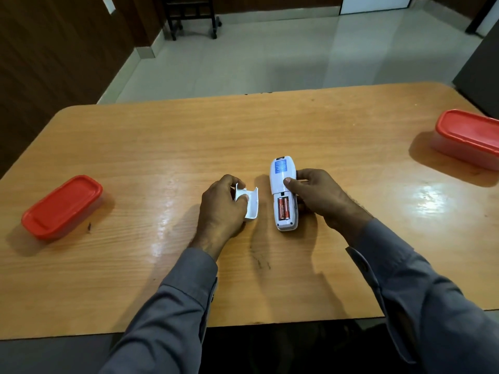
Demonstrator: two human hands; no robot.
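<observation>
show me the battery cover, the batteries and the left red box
battery cover point(252, 205), head view, white curved face
batteries point(281, 209), head view, left red cell
left red box point(62, 206), head view, lid middle

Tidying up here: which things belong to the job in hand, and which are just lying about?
In use: remote in right hand, its batteries, battery cover in left hand.
Lying about: red-lidded box at left, red-lidded box at right.

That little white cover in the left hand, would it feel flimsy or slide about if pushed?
The battery cover looks like thin curved plastic, so probably very light yet fairly stiff. On the glossy table it would likely skid easily.
</observation>
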